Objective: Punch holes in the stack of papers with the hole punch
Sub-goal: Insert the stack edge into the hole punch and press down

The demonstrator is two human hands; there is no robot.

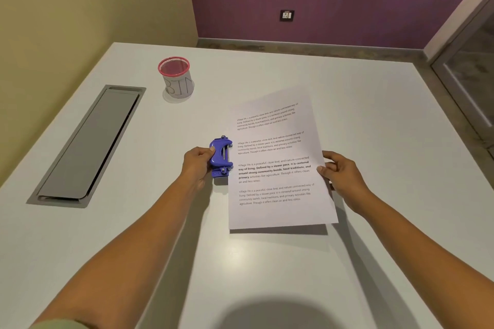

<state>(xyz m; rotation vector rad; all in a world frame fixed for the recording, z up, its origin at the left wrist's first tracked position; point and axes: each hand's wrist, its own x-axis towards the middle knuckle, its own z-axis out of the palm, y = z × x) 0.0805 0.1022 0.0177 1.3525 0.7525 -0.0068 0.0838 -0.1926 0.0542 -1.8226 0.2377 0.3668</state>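
A blue hole punch stands on the white table at the left edge of a stack of printed papers. The papers' left edge sits in or right against the punch's mouth. My left hand grips the punch from its left side, thumb on top. My right hand pinches the right edge of the papers, and the stack's near right part is lifted a little off the table, casting a shadow below it.
A red mesh cup wrapped in paper marked "BIN" stands at the back left. A grey cable hatch is set into the table on the left. Walls close off the left and far sides.
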